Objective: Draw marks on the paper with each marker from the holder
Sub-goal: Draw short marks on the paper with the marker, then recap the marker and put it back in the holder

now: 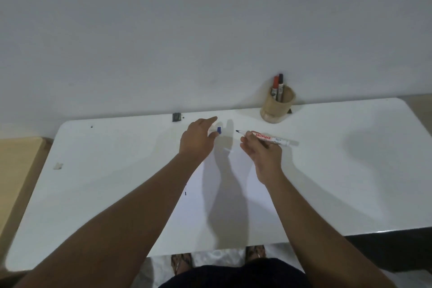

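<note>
My right hand (pixel 261 152) holds an uncapped white marker (pixel 273 139) with a red label, its dark tip pointing left above the table. My left hand (pixel 197 139) reaches toward the far side; the marker's blue cap (pixel 219 130) sits at its fingertips, and whether the fingers grip it is unclear. A white sheet of paper (pixel 224 199) lies on the white table (pixel 105 182) under both forearms, with a small dark mark (pixel 185 193) near its left edge. A tan holder (pixel 278 107) at the back of the table contains a red-capped and a black-capped marker (pixel 278 86).
A small dark square object (pixel 176 117) lies at the table's back edge by the wall. A scrap of tape (pixel 58 166) sits at the table's left. A beige piece of furniture (pixel 16 170) stands left of the table. My feet show below the front edge.
</note>
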